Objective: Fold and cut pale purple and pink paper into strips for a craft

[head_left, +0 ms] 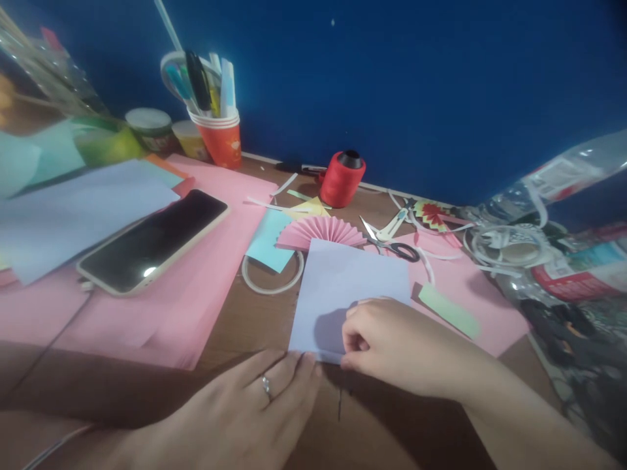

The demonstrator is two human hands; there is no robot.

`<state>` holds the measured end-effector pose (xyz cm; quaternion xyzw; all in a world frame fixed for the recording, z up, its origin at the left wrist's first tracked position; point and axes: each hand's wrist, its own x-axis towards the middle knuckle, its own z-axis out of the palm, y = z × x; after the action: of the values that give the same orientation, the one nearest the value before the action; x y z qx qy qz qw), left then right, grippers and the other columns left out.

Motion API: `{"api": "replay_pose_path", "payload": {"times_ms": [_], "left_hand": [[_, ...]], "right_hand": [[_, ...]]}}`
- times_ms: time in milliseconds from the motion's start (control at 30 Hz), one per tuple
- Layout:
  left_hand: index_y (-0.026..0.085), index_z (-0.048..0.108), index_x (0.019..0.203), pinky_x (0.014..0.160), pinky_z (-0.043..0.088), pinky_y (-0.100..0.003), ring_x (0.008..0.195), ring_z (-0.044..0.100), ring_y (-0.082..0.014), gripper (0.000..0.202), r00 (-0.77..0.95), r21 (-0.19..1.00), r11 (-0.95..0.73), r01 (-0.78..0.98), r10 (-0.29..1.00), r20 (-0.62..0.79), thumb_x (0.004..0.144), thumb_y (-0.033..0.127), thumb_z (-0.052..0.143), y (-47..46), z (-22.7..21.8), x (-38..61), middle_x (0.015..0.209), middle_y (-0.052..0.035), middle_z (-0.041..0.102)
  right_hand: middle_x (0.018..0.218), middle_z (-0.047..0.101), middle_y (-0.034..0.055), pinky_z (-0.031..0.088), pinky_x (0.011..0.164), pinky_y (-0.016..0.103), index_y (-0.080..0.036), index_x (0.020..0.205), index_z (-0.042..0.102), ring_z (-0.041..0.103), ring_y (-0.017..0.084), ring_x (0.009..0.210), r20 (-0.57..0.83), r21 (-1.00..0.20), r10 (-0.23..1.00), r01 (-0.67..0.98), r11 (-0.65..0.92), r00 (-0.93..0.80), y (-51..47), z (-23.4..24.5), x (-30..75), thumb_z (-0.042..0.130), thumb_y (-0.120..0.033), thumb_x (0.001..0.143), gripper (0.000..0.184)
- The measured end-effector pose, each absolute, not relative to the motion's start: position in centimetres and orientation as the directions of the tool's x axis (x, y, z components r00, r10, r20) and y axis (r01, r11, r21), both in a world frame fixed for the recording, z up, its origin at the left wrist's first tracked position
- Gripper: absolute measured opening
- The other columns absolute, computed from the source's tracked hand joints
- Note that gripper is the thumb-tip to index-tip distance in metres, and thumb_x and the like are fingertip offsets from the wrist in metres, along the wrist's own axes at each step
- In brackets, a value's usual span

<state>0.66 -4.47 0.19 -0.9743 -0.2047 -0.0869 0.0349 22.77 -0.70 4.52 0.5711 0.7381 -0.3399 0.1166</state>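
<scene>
A lavender sheet of paper (337,281) lies on the brown table, with a narrow fold along its near edge. My left hand (264,398), wearing a ring, rests with fingers stretched out flat, their tips on the paper's near left corner. Over the near right part, my right hand (382,339) is curled, thumb and fingers pinching the folded near edge. Just beyond the sheet sits a pleated pink paper fan (321,232), partly covered by it. Black-handled scissors (392,247) lie behind the paper's far right corner.
A phone (157,241) lies on large pink paper (230,274) at left. Behind stand a red thread spool (343,179) and a paper cup of pens (220,140). A white ring (272,290), green strip (449,310) and plastic bottles (563,173) surround the work area.
</scene>
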Motion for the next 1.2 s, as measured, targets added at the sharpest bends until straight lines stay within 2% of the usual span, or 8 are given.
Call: {"api": "replay_pose_path", "payload": {"times_ms": [100,167,333,500,700,867,967,1200], "left_hand": [[0.019,0.061,0.116,0.084,0.04,-0.03,0.096,0.056,-0.0164,0.038,0.891,-0.017,-0.897,0.441,0.435,0.131,0.091,0.039,0.043,-4.2,0.5,1.2,0.116,-0.0002,0.065],[0.018,0.063,0.113,0.085,0.039,-0.032,0.094,0.056,-0.0172,0.039,0.879,-0.014,-0.886,0.463,0.457,0.133,0.089,0.042,0.044,-4.1,0.5,1.5,0.113,-0.0009,0.066],[0.019,0.063,0.113,0.094,0.034,-0.033,0.1,0.055,-0.0175,0.039,0.868,-0.031,-0.874,0.485,0.477,0.136,0.088,0.042,0.045,-4.5,0.3,1.8,0.116,-0.0005,0.065],[0.019,0.064,0.112,0.096,0.032,-0.033,0.1,0.054,-0.0177,0.036,0.854,-0.07,-0.859,0.507,0.49,0.174,0.089,0.038,0.045,-4.8,0.0,1.5,0.115,0.0001,0.066],[0.018,0.069,0.098,0.102,0.025,-0.04,0.102,0.053,-0.0225,0.028,0.891,-0.115,-0.902,0.416,0.378,0.253,0.086,0.036,0.053,-3.9,-0.2,0.6,0.109,-0.0064,0.067],[0.019,0.066,0.107,0.101,0.024,-0.04,0.103,0.054,-0.0215,0.036,0.892,-0.12,-0.89,0.44,0.417,0.173,0.089,0.041,0.045,-4.2,-0.3,0.4,0.113,-0.0053,0.066],[0.018,0.065,0.111,0.1,0.024,-0.039,0.103,0.054,-0.0219,0.041,0.866,-0.111,-0.863,0.493,0.475,0.156,0.088,0.045,0.045,-4.5,-0.3,0.6,0.112,-0.0059,0.067],[0.021,0.061,0.117,0.099,0.023,-0.038,0.1,0.055,-0.0206,0.047,0.856,-0.072,-0.855,0.514,0.505,0.114,0.085,0.052,0.046,-4.3,-0.1,1.1,0.111,-0.0016,0.067]], "right_hand": [[0.07,0.066,-0.0009,0.028,0.051,0.024,-0.019,0.057,0.06,0.054,0.012,0.062,-0.554,-0.364,0.763,0.921,0.138,-0.333,-0.6,4.7,22.8,0.059,-0.025,0.072,0.017],[0.069,0.066,-0.0008,0.027,0.051,0.024,-0.019,0.058,0.06,0.054,0.013,0.062,-0.551,-0.364,0.762,0.92,0.148,-0.34,-0.5,4.8,22.7,0.059,-0.025,0.072,0.016],[0.057,0.061,-0.0007,0.025,0.05,0.025,-0.019,0.053,0.06,0.05,0.012,0.055,-0.583,-0.313,0.745,0.936,0.163,-0.325,-0.2,5.0,22.6,0.062,-0.023,0.071,0.019],[0.055,0.06,-0.0008,0.024,0.049,0.024,-0.018,0.053,0.061,0.05,0.012,0.054,-0.583,-0.337,0.74,0.929,0.156,-0.336,-0.2,4.9,22.3,0.062,-0.025,0.072,0.021],[0.062,0.064,0.0001,0.024,0.049,0.025,-0.02,0.059,0.066,0.053,0.013,0.059,-0.535,-0.366,0.785,0.923,0.116,-0.311,-0.6,4.5,21.3,0.058,-0.028,0.075,0.019],[0.058,0.061,-0.0004,0.023,0.047,0.025,-0.02,0.058,0.063,0.051,0.012,0.054,-0.552,-0.349,0.77,0.927,0.135,-0.32,-0.4,4.7,21.1,0.059,-0.026,0.072,0.017],[0.054,0.059,-0.0013,0.022,0.046,0.026,-0.02,0.054,0.06,0.048,0.012,0.05,-0.554,-0.33,0.772,0.933,0.141,-0.312,-0.4,4.8,21.1,0.057,-0.023,0.071,0.018],[0.051,0.056,-0.0015,0.022,0.046,0.026,-0.019,0.051,0.056,0.046,0.012,0.05,-0.563,-0.317,0.762,0.935,0.157,-0.319,-0.6,4.6,21.6,0.056,-0.02,0.068,0.018]]}}
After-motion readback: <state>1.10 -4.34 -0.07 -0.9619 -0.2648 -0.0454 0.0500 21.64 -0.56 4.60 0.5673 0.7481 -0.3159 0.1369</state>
